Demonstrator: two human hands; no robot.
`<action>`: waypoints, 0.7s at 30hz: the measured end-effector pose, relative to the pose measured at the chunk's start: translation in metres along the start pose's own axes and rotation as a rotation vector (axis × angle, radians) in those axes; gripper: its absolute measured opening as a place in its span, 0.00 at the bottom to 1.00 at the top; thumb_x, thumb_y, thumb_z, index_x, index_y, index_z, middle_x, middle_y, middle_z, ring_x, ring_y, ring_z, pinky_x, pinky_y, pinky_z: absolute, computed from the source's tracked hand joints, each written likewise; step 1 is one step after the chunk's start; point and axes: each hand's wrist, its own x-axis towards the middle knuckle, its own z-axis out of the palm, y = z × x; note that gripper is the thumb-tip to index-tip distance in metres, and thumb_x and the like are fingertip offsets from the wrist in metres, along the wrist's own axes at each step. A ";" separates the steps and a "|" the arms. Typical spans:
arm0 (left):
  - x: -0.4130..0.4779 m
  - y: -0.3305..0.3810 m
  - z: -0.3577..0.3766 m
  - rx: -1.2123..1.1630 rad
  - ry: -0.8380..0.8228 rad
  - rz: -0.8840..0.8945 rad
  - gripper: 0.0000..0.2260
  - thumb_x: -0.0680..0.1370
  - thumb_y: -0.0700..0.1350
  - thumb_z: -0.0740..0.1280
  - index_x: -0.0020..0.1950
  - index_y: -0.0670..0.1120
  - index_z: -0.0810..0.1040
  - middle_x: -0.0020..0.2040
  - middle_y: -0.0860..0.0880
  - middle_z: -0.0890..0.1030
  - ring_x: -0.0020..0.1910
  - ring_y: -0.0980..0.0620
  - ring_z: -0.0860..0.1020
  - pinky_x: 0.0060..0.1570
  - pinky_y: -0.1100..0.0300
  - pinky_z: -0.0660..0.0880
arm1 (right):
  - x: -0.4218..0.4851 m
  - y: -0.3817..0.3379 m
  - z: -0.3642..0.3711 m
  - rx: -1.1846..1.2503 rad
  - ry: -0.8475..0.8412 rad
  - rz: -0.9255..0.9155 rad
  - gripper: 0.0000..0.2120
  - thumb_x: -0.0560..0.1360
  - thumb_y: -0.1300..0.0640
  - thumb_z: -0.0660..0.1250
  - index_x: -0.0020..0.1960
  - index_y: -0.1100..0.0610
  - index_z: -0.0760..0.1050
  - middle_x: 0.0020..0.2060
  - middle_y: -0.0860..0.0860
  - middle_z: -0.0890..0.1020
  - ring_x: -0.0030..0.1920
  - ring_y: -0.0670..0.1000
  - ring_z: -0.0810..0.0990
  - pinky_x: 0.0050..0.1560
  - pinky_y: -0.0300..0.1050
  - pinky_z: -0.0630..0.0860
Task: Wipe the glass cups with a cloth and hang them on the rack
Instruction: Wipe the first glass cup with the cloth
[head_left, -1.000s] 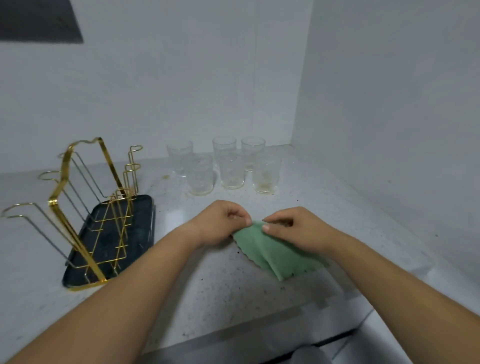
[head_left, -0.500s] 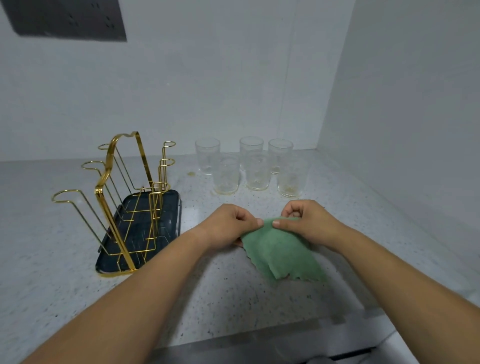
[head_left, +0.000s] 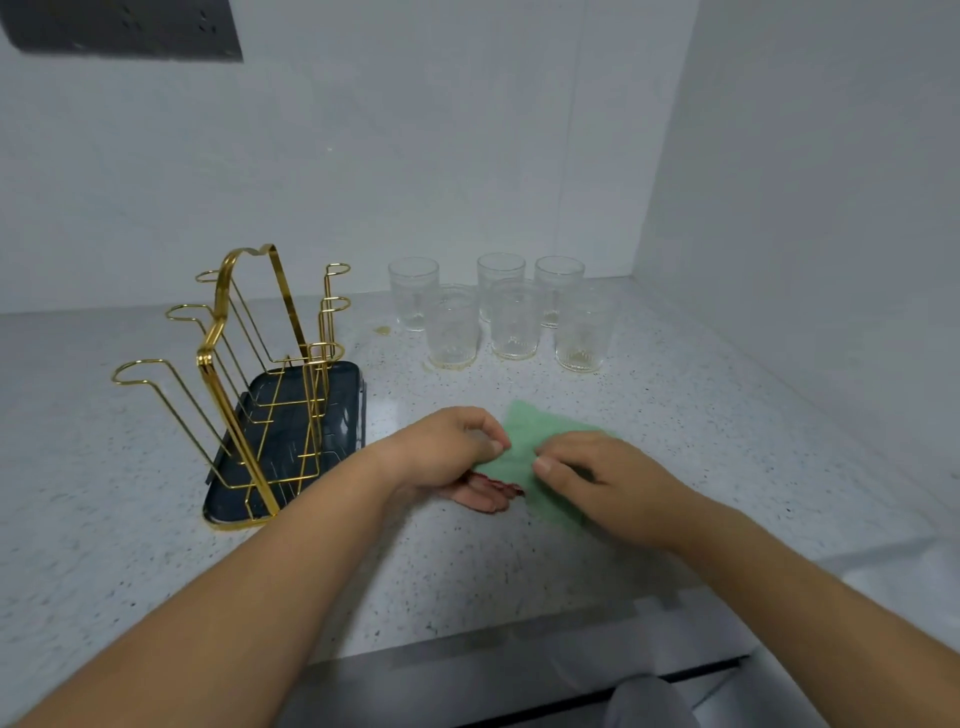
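While the left hand (head_left: 441, 448) and the right hand (head_left: 605, 480) each pinch the green cloth (head_left: 525, 430) low over the worktop (head_left: 467, 571), the glass cups (head_left: 514, 322) stand straight beyond both, the rack (head_left: 202, 359) nearer the left.

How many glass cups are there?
6, all standing on the counter right of the rack. Back row: back-left cup, back-middle cup, back-right cup. Front row: front-left cup, front-middle cup, front-right cup. None seems hidden.

L hand (head_left: 441, 449), R hand (head_left: 602, 478) — bare.
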 end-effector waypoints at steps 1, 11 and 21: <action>-0.003 -0.002 0.000 0.009 -0.030 -0.015 0.06 0.88 0.40 0.62 0.60 0.41 0.77 0.39 0.39 0.86 0.38 0.44 0.86 0.38 0.57 0.86 | 0.000 0.004 0.000 0.009 -0.023 -0.006 0.28 0.79 0.32 0.51 0.53 0.48 0.82 0.54 0.46 0.84 0.57 0.45 0.79 0.63 0.48 0.75; -0.011 -0.006 -0.012 0.135 0.012 -0.001 0.14 0.87 0.49 0.62 0.61 0.40 0.82 0.50 0.39 0.86 0.33 0.50 0.84 0.31 0.60 0.78 | -0.003 0.013 0.011 0.240 0.062 0.065 0.20 0.68 0.29 0.69 0.48 0.43 0.84 0.61 0.37 0.81 0.69 0.36 0.72 0.72 0.43 0.67; 0.000 -0.019 -0.023 0.072 -0.077 0.185 0.10 0.78 0.35 0.75 0.59 0.41 0.86 0.44 0.45 0.88 0.38 0.54 0.84 0.36 0.63 0.81 | -0.002 0.003 0.011 0.165 0.076 0.020 0.18 0.71 0.38 0.75 0.53 0.48 0.84 0.57 0.42 0.81 0.60 0.36 0.76 0.58 0.23 0.66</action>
